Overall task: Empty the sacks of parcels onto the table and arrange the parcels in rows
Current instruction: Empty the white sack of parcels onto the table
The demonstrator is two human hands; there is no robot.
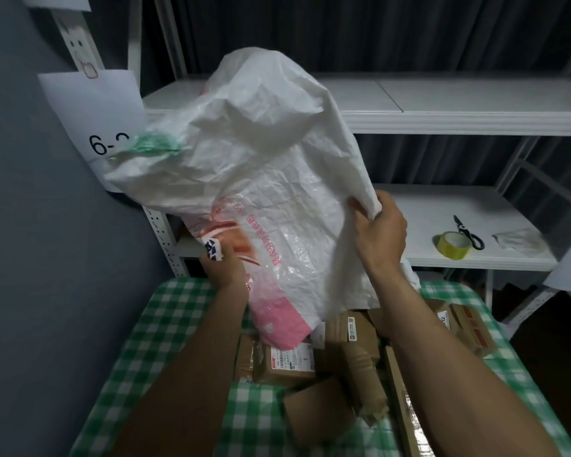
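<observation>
A white woven sack (264,166) with pink and red print hangs lifted over the table, its lower end pointing down toward a pile of parcels. My left hand (223,267) grips the sack's left edge near the print. My right hand (378,225) grips a fold on its right side. Several brown cardboard parcels (340,361) with white labels lie heaped on the green-and-white checked table (165,328) between my forearms. More parcels (465,324) sit at the right, partly hidden by my right arm.
White metal shelving (442,110) stands behind the table. On the lower shelf lie a yellow tape roll (450,244), black scissors (468,232) and a crumpled clear wrapper (516,239). Paper labels (96,107) hang at the left by a blue-grey wall.
</observation>
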